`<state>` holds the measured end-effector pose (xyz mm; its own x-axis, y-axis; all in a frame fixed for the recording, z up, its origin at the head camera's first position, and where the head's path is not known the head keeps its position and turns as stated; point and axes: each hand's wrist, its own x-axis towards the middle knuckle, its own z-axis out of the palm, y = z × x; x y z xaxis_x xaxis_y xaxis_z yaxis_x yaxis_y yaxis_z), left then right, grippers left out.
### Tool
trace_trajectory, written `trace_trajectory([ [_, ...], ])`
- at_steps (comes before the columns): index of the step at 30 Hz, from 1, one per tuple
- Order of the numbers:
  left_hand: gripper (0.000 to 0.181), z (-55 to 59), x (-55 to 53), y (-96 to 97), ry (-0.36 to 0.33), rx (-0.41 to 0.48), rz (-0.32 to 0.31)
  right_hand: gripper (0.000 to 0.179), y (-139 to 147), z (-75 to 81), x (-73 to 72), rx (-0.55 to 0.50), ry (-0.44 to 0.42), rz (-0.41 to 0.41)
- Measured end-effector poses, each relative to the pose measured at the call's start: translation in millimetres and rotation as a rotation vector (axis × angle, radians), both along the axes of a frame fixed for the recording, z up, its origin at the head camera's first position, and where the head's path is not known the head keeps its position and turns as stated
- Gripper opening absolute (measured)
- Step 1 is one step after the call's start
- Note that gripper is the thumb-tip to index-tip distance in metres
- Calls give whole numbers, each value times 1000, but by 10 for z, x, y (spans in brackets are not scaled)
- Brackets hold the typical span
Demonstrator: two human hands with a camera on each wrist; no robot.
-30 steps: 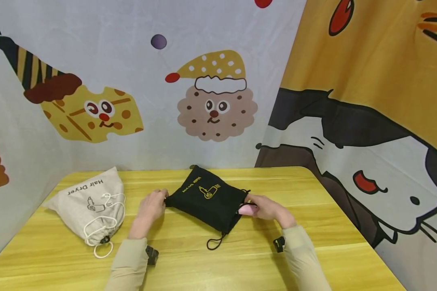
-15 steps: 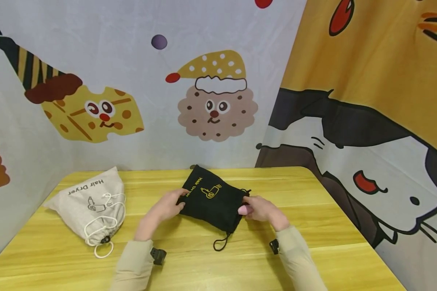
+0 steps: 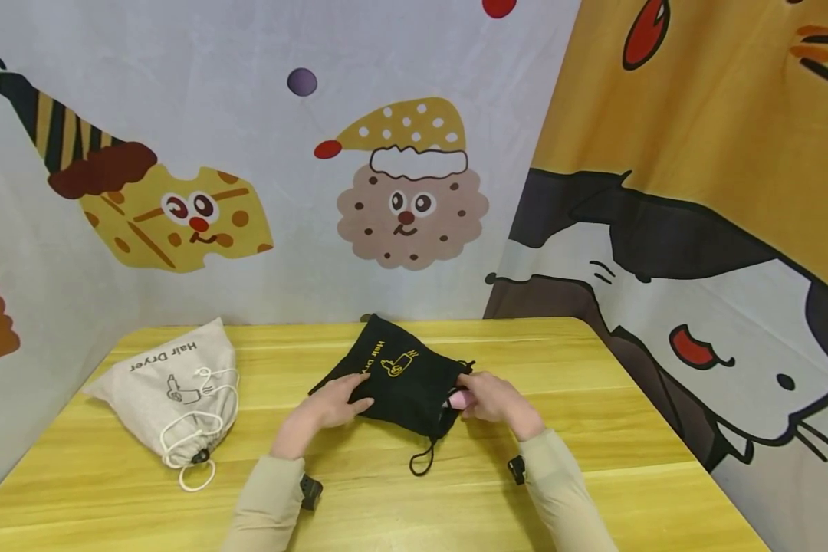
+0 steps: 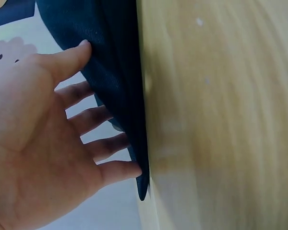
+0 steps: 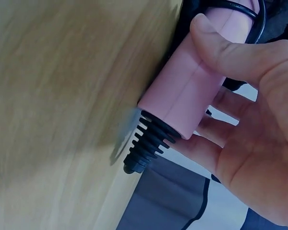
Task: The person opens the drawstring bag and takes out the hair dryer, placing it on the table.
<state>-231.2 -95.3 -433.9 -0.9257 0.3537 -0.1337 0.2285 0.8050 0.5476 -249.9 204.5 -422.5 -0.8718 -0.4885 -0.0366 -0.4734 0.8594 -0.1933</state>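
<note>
A black drawstring bag [image 3: 414, 395] with yellow "Hair Dryer" print and a dryer drawing lies mid-table, mouth to the right. Out of the mouth sticks the pink handle of a hair dryer [image 5: 182, 91], ending in a ribbed black cord sleeve [image 5: 146, 143]; the rest is hidden in the bag. My right hand [image 3: 497, 400] holds this handle, thumb on one side and fingers on the other. My left hand [image 3: 330, 402] rests on the bag's near left side. In the left wrist view its fingers [image 4: 113, 146] are spread and fairly straight, tips against the black cloth.
To the left on the wooden table [image 3: 359, 506] lies a light grey drawstring bag [image 3: 172, 376], also marked "Hair Dryer", with a white cord [image 3: 193, 418]. Behind the table hangs a cartoon-printed curtain [image 3: 303, 230]. The black bag's cord loop [image 3: 421, 460] lies toward me.
My left hand has left the bag's far left corner and slid right onto its near side. My right hand has shifted slightly left with the handle, which now shows less outside the bag.
</note>
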Motion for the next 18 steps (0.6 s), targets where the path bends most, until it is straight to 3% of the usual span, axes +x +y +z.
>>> trace_trajectory([
  [12, 59, -36, -15, 7, -15, -40, 15, 33, 64, -31, -27, 4, 87, 106],
  [18, 61, -41, -38, -1, -48, -66, 24, 32, 89, -42, -28, -11, 88, 121],
])
